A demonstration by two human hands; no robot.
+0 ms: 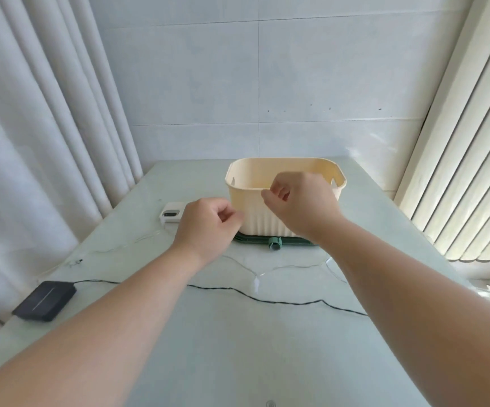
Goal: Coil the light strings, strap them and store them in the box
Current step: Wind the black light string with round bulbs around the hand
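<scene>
Left hand and right hand grips curl thumb-to-forefinger, whether holding anything unclear; the black light string lies at their 6 o'clock.

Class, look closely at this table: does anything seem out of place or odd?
Yes. The green straps lie pinned under the cream box, awkward to reach, and the black cable sprawls uncoiled across the table.

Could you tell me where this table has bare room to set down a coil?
The near table, this side of the black wire, is bare, as is the strip right of the box. Crowded: thin light strings between that wire and the green straps.
</scene>
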